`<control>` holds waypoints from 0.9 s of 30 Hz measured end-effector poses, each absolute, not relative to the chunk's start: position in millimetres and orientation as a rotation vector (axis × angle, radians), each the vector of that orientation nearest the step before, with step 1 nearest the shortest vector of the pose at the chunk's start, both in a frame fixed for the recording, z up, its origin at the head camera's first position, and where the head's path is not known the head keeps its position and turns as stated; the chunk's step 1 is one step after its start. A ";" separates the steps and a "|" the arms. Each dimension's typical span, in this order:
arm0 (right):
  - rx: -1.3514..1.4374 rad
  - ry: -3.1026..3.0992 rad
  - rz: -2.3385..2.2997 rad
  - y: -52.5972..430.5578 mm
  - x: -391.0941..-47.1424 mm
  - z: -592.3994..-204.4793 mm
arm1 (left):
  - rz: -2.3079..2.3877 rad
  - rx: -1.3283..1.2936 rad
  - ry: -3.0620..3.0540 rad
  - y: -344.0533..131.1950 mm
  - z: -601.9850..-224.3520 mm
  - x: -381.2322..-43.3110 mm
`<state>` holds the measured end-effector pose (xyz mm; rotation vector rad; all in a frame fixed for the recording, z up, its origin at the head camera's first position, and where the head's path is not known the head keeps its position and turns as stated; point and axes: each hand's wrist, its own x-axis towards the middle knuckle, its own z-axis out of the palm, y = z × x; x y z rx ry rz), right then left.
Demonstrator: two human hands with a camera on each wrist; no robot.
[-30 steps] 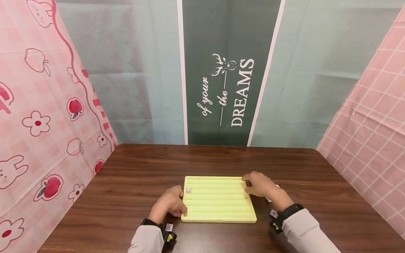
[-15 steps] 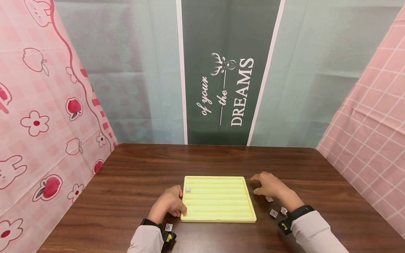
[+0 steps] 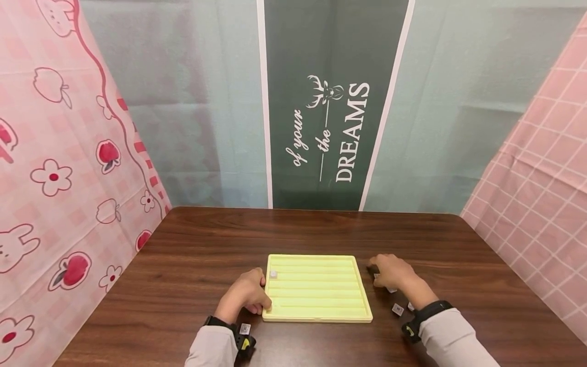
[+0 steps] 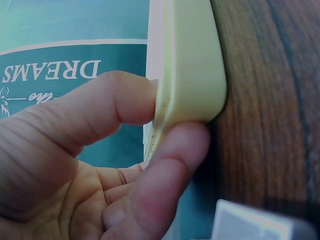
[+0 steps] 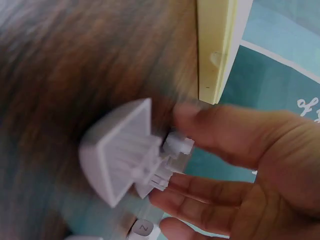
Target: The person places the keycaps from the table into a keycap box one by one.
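Observation:
My left hand (image 3: 247, 293) grips the left side of a pale yellow ridged tray (image 3: 316, 320); in the left wrist view its thumb and a finger pinch the tray's corner (image 4: 197, 75). One white keycap (image 3: 273, 276) sits in the tray near its left rim. To the right of the tray, my right hand (image 3: 393, 271) reaches down over loose keycaps. The right wrist view shows a small white keycap (image 5: 177, 143) between its parted thumb and fingers; firm contact is not visible. Closer to that camera lies a larger keycap (image 5: 122, 155), its hollow underside showing.
On the brown wooden table (image 3: 220, 229), another keycap (image 3: 397, 309) lies by the right wrist, with more partly hidden around it. A light square keycap (image 3: 245, 329) is beside the left wrist. A keycap marked Z (image 5: 143, 227) appears in the right wrist view. Cloth hangs behind and at both sides.
My right hand has left the tray's right rim, moved right and then lowered over the loose keycaps. The left hand keeps its grip and the tray stays put.

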<state>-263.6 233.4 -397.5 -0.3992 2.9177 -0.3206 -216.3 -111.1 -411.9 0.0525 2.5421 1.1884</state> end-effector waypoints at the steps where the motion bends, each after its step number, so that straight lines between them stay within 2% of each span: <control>1: -0.372 2.926 -0.304 233.5 -263.3 -397.1 | 1.189 0.052 2.542 -111.1 -411.7 -216.2; 27: -0.477 3.013 -0.381 234.9 -260.0 -400.9 | 1.180 0.038 2.537 -110.6 -412.0 -217.8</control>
